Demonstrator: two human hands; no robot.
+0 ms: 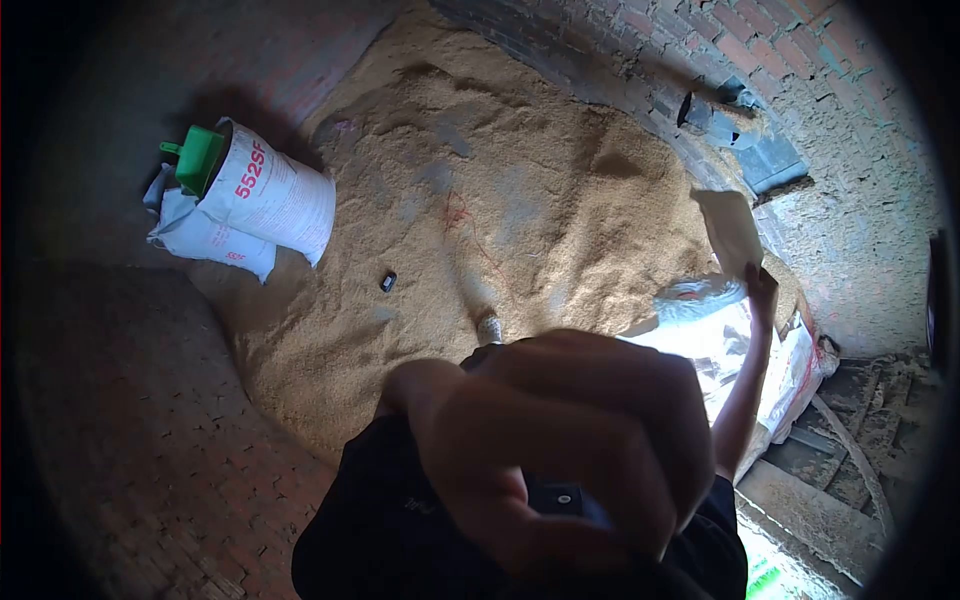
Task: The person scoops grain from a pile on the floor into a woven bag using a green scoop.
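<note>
My left hand [570, 430] looms large just below the camera, in front of my dark shirt. Its fingers are curled round toward the thumb, and their tips are hard to make out, so I cannot see what they hold. Stretched out at the right, my right hand [762, 290] is closed on the lower end of a flat tan piece [732, 232], which looks like cardboard or a paper sheet. Beneath that hand lie crumpled clear plastic [705, 292] and a brightly lit white sack [790, 375].
Loose golden grain or husk [560, 200] covers the floor, with red string [460, 212] and a small black object [388, 282] on it. A green scoop [203, 158] rests on white sacks [290, 195] marked 552SF. A metal duct [718, 122] juts from the brick wall [800, 60].
</note>
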